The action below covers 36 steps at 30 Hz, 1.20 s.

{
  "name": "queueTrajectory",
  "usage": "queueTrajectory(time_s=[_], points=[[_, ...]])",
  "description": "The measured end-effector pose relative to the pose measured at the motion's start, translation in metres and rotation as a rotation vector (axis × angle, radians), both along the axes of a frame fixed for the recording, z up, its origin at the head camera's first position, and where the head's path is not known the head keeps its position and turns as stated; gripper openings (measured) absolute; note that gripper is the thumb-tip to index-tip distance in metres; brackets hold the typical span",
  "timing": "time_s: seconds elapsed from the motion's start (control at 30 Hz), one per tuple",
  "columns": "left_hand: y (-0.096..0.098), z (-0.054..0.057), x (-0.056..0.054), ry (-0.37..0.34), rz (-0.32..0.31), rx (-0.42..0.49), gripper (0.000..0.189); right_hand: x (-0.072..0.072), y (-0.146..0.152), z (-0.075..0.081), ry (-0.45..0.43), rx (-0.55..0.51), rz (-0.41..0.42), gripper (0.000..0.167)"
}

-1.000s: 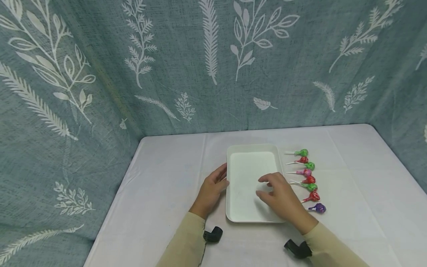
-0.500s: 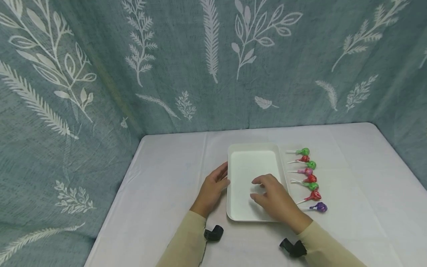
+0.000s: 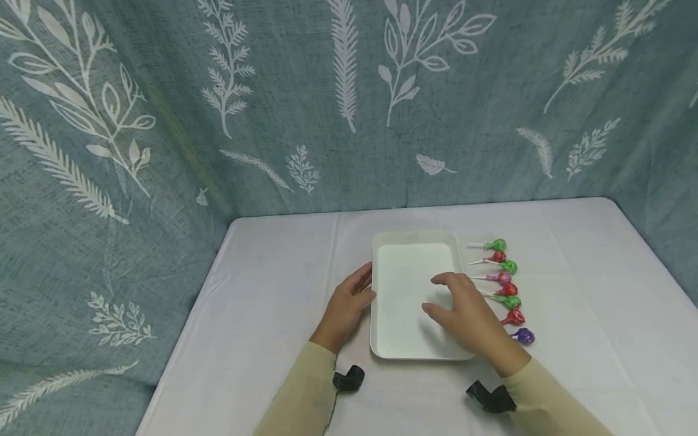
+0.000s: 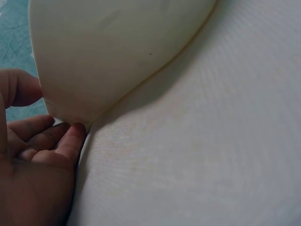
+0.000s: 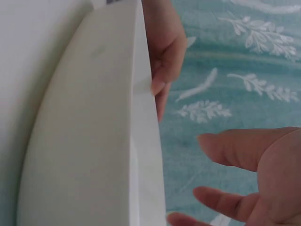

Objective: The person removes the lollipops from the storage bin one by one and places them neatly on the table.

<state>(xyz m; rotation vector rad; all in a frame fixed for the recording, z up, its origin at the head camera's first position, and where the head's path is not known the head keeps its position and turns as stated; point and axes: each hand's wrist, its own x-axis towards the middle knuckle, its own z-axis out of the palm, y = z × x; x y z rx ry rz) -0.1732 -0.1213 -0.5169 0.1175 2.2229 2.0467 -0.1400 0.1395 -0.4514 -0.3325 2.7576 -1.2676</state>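
Note:
A white rectangular tray (image 3: 398, 330) lies on the table with its long sides running away from me. My left hand (image 3: 345, 309) holds its left edge, the thumb at the rim and the fingers against the outer wall; the left wrist view shows these fingers (image 4: 70, 146) touching the wall. Over the tray's right half hovers my right hand (image 3: 471, 315), thumb and fingers spread with nothing between them. Just right of the tray, several wrapped lollipops form a column, from a green lollipop (image 3: 498, 244) at the far end to a purple lollipop (image 3: 523, 336) nearest me. My right hand hides some sticks.
A white cloth (image 3: 272, 272) covers the table. Blue-green curtains (image 3: 305, 109) with white leaf prints hang behind it and on both sides. Black wrist devices sit on the left sleeve (image 3: 300, 387) and the right sleeve (image 3: 551, 399).
My right hand first shifted left over the tray, then back right, and its thumb and fingers are now spread wider. The left hand, tray and lollipops have stayed put.

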Motion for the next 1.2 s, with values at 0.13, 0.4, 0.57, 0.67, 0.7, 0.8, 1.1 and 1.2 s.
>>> queueTrajectory(time_s=[0.13, 0.4, 0.57, 0.67, 0.7, 0.8, 1.1, 1.2], points=[[-0.001, 0.000, -0.001, 0.001, -0.001, 0.011, 0.063, 0.002, -0.005, -0.001, -0.022, 0.015, 0.012, 0.054], [-0.002, -0.004, -0.003, 0.018, -0.015, 0.038, 0.064, -0.001, -0.008, -0.017, 0.014, -0.051, 0.100, 0.040], [-0.001, -0.002, -0.003, 0.025, -0.015, 0.025, 0.063, 0.000, -0.005, -0.017, 0.039, 0.008, 0.181, 0.036], [0.000, -0.001, -0.003, 0.029, -0.015, 0.023, 0.063, 0.002, -0.001, -0.010, 0.067, 0.089, 0.203, 0.039], [0.000, -0.001, -0.003, 0.028, -0.014, 0.021, 0.063, 0.003, 0.000, -0.008, 0.069, 0.113, 0.207, 0.040], [0.000, -0.001, -0.003, 0.017, -0.006, 0.012, 0.063, 0.005, 0.003, -0.004, 0.062, 0.161, 0.237, 0.041], [0.000, -0.003, -0.002, 0.016, 0.000, 0.004, 0.064, 0.006, 0.000, -0.011, 0.032, 0.184, 0.339, 0.042], [0.000, -0.003, -0.001, 0.014, 0.003, -0.004, 0.064, 0.004, -0.003, -0.018, 0.047, 0.162, 0.327, 0.037]])
